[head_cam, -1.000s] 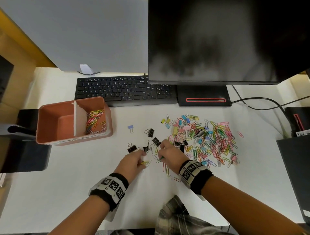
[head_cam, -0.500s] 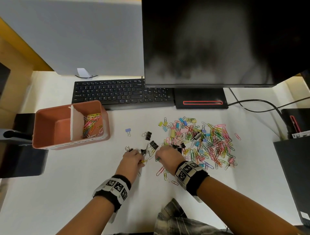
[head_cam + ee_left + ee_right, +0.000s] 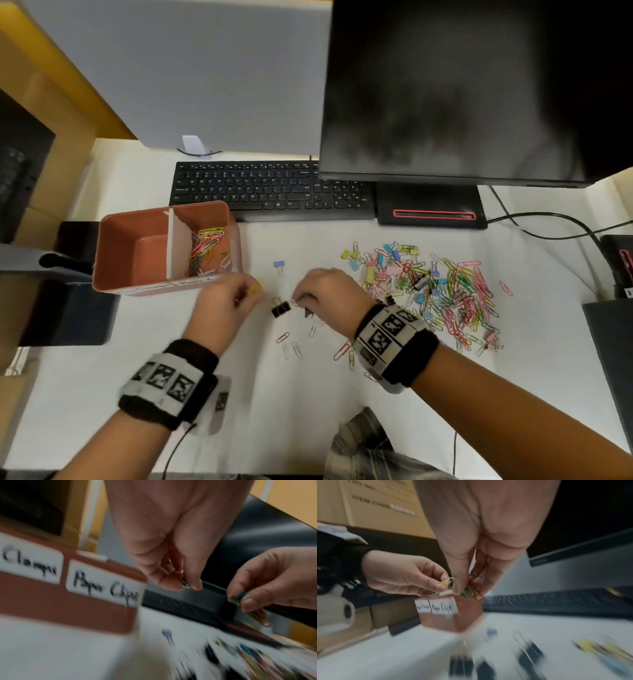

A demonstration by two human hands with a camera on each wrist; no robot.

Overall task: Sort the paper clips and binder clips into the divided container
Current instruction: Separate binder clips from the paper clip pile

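We see a black keyboard [image 3: 274, 190] on the white desk [image 3: 308, 394], a dark monitor [image 3: 472, 89] just right of the keyboard, cardboard boxes [image 3: 44, 113] far left.

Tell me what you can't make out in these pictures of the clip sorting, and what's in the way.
- Left compartment of the divided container: the head view shows only part of its floor; the near wall hides the rest.
- How many paper clips the right hand pinches: they overlap, partly behind the fingers.
- Left hand: its clips are mostly hidden between thumb and finger.
- Loose clips on the desk: motion-blurred in both wrist views.
- Left label: cut off by the frame edge.
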